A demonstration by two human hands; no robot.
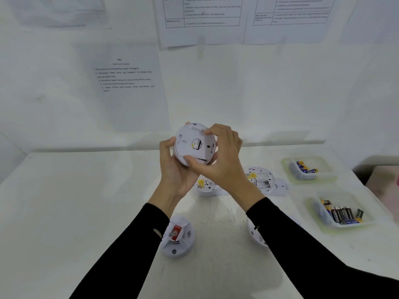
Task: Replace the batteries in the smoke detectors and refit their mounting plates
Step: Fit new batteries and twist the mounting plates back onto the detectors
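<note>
A person in black sleeves (129, 244) holds a round white detector (194, 145) in the air above the middle of a white surface (86, 201). The disc has no long axis. Its back faces the camera, tipped slightly up, with the plate (186, 149) on it and a yellow label showing through the plate's round hole.

The left hand (176, 171) cups the detector from the left and below, fingers curled round the rim. The right hand (222, 156) grips it from the right, thumb pressing the plate's near edge and forefinger bent onto its far edge.

Beyond the wrists a second detector (205, 185) and a third detector (260, 178) lie backs up, with a loose plate (280, 187) just right of the third. Near left sits a face-up detector (178, 236) with a red tag. Near right, a fifth detector (255, 234) is mostly hidden by the right sleeve.

At the right, a far tray (323, 175) and a near tray (349, 197) each hold batteries (343, 214).
</note>
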